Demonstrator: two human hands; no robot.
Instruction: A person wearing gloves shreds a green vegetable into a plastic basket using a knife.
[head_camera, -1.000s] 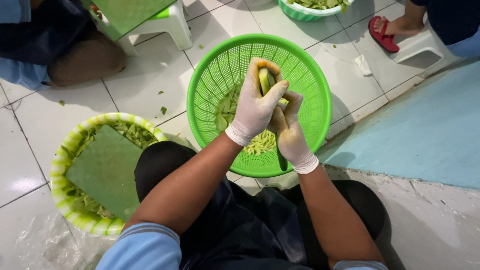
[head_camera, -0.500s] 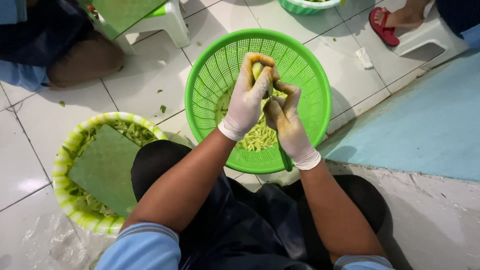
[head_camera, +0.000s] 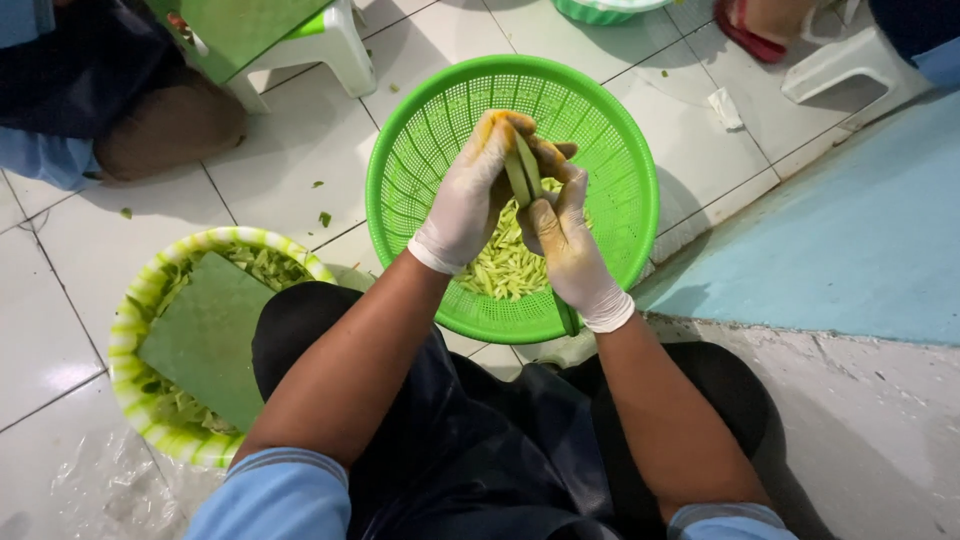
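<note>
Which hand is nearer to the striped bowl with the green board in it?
Left. The left hand is over the green basket, on the side toward the striped bowl. The right hand is beside it, farther from the bowl.

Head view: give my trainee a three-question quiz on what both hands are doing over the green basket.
1. True or false: both hands wear pale gloves.
2. The green fruit piece is held over which container? A) green basket B) striped bowl C) white stool
3. What lies in the basket under the hands?

Key:
1. True: left hand and right hand are both gloved.
2. A
3. Pale green shreds.
</note>
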